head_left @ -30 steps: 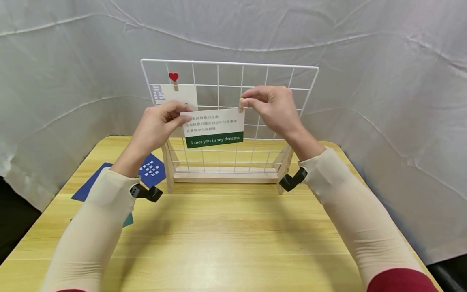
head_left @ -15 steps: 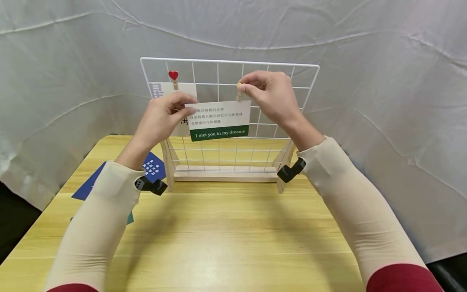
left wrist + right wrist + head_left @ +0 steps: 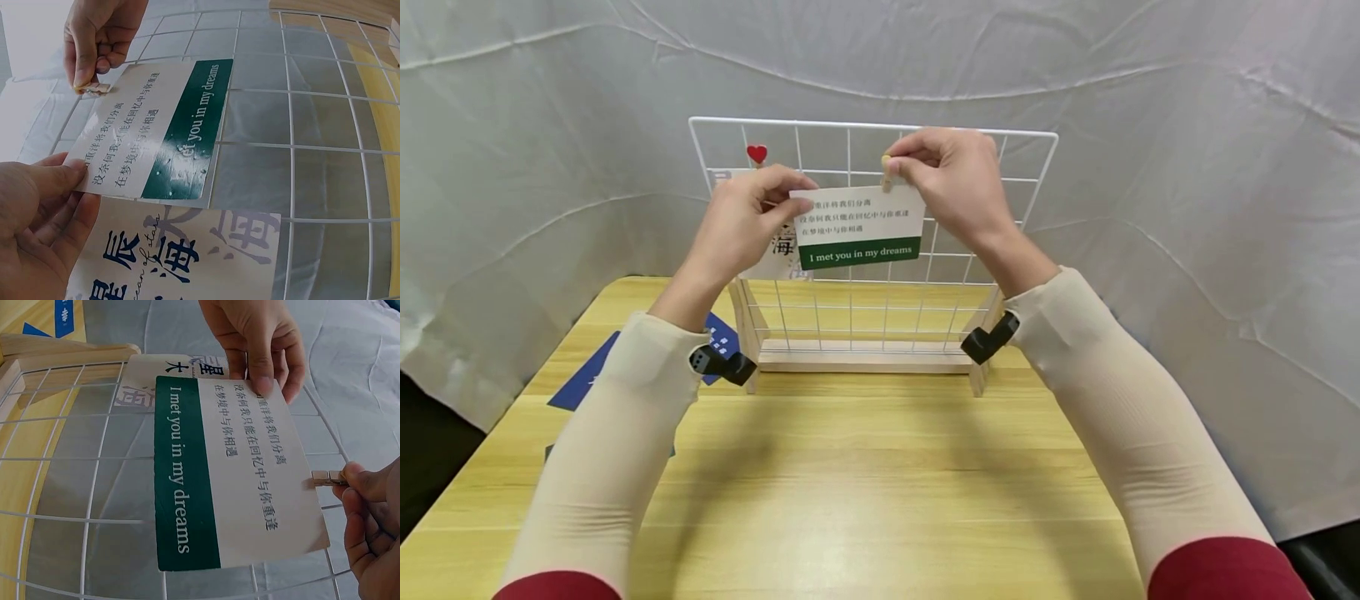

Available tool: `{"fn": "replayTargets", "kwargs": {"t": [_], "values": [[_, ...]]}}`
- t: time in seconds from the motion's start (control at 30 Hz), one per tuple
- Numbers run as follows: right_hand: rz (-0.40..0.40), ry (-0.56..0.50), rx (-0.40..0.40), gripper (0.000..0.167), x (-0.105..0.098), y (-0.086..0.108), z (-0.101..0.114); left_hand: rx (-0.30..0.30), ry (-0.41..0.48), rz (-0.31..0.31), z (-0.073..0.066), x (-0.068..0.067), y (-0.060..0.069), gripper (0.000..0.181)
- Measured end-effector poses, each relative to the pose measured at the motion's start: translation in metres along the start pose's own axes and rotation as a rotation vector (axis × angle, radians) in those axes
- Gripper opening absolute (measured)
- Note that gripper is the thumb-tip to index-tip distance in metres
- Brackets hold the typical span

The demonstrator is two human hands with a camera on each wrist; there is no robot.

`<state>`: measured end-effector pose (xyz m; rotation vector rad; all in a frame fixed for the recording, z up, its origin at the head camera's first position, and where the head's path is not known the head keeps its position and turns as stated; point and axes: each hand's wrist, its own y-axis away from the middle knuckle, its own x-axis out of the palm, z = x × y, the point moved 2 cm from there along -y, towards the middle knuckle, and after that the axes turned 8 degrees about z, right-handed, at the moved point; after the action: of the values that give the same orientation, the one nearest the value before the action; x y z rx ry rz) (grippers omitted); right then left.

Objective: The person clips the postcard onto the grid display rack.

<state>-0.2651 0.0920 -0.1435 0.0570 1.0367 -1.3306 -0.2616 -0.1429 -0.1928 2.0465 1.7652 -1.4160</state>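
Observation:
A white card with a green band (image 3: 861, 252) is held upright before the white wire grid (image 3: 931, 268). My left hand (image 3: 737, 218) pinches its upper left corner between thumb and fingers. With thumb and fingertips my right hand (image 3: 964, 185) grips a small wooden clothespin (image 3: 887, 177) at the card's top edge, also seen in the right wrist view, where the clothespin (image 3: 329, 478) meets that edge. Behind the left part of the card hangs another card with large characters (image 3: 187, 250), below a red heart clip (image 3: 757, 153).
The grid stands in a wooden base (image 3: 865, 358) on the wooden table (image 3: 865, 483). Blue cards (image 3: 580, 377) lie at the left, partly under my left arm. Grey cloth (image 3: 1150, 167) hangs behind and beside the table.
Both hands have risen, carrying the card and clothespin higher before the grid. The card has also shifted to the right and partly covers the grid's upper middle.

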Motion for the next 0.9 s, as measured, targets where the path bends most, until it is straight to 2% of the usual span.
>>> {"fn": "replayTargets", "kwargs": {"t": [0.37, 0.47, 0.7, 0.77, 0.9], "values": [[-0.040, 0.015, -0.008, 0.008, 0.003, -0.007, 0.009, -0.028, 0.005, -0.029, -0.007, 0.001, -0.008, 0.024], [-0.050, 0.009, 0.000, 0.008, 0.003, -0.008, 0.009, -0.007, -0.004, -0.053, -0.008, 0.003, -0.011, 0.023], [-0.074, 0.039, 0.013, 0.009, 0.004, -0.012, 0.012, 0.074, -0.090, -0.142, -0.013, 0.006, -0.014, 0.021], [-0.078, 0.052, 0.020, 0.009, 0.005, -0.013, 0.013, 0.084, -0.096, -0.161, -0.015, 0.007, -0.015, 0.021], [-0.078, 0.077, 0.020, 0.010, 0.006, -0.015, 0.014, 0.064, -0.101, -0.163, -0.016, 0.011, -0.016, 0.022]]}}
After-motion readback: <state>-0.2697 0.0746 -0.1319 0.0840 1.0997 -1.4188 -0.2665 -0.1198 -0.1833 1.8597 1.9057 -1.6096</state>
